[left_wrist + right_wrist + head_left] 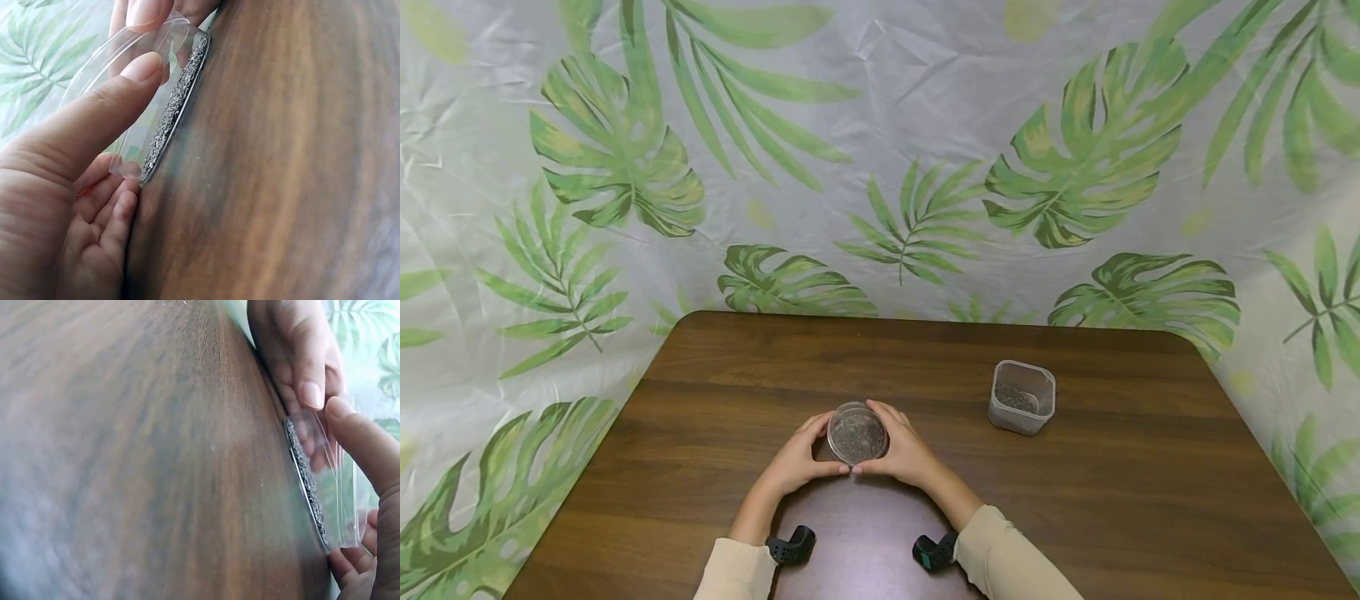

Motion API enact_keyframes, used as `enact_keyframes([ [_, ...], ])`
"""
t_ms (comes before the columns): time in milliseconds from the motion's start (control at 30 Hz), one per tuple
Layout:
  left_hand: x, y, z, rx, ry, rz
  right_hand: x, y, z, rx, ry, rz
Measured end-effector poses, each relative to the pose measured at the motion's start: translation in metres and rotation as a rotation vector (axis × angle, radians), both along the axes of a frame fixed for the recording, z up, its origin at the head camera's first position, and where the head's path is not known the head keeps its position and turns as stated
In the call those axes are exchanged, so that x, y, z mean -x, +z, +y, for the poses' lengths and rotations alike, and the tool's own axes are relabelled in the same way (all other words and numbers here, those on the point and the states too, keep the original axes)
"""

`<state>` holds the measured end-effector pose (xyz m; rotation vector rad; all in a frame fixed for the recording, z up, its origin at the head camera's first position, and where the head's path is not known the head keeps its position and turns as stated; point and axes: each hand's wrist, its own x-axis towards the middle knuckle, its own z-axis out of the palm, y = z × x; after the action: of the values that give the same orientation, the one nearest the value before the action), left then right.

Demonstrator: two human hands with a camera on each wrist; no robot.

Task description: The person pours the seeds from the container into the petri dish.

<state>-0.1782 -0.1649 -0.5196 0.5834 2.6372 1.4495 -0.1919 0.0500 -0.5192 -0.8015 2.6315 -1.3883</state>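
Note:
Near the middle of the table sits a round clear plastic container (857, 437) with a layer of dark grey granules at its bottom. My left hand (796, 463) grips it from the left, thumb at the near side and fingers round the far side. From the right my right hand (910, 451) holds it the same way, the two thumb tips almost meeting. In the left wrist view the grey granules (178, 109) form a thin band low in the container. The right wrist view shows the clear wall (334, 487) between thumb and fingers, with a rim at its top.
A square clear plastic tub (1022, 398) with some grey granules inside stands to the right, farther back. The brown wooden table (737, 358) ends at a leaf-patterned curtain (910, 167) behind it. Black wrist cameras (792, 546) sit at both cuffs.

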Motion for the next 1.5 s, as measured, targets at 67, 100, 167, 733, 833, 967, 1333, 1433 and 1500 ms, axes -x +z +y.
enact_keyframes([
  [67,-0.0001,0.0004,-0.0009,-0.006,-0.003,-0.006,0.0002,0.0001,-0.0003,-0.006,0.004,0.002],
  [100,-0.0002,0.0008,-0.0014,-0.008,-0.006,-0.009,0.0002,0.0002,-0.0005,-0.007,0.008,0.003],
  [167,-0.0002,0.0019,-0.0025,-0.021,-0.013,-0.019,0.0006,0.0002,-0.0007,-0.016,0.014,0.001],
  [733,-0.0003,0.0031,-0.0053,-0.065,0.004,-0.107,0.0025,0.0023,-0.0026,-0.055,0.028,-0.015],
  [833,-0.0003,0.003,-0.005,-0.057,0.003,-0.102,0.0021,0.002,-0.0025,-0.055,0.03,-0.011],
  [967,-0.0007,0.0033,-0.0047,-0.058,0.001,-0.109,0.0023,0.0005,-0.0023,-0.064,0.032,-0.003],
  [1333,-0.0013,0.0045,-0.0046,-0.068,-0.021,-0.103,0.0021,-0.0008,-0.0023,-0.098,0.039,0.003],
  [1433,-0.0014,0.0048,-0.0042,-0.062,-0.021,-0.104,0.001,0.0007,-0.0019,-0.102,0.039,0.0],
  [1500,-0.0018,0.0043,-0.004,-0.062,-0.021,-0.093,0.0001,0.0021,-0.0016,-0.11,0.037,-0.008],
])
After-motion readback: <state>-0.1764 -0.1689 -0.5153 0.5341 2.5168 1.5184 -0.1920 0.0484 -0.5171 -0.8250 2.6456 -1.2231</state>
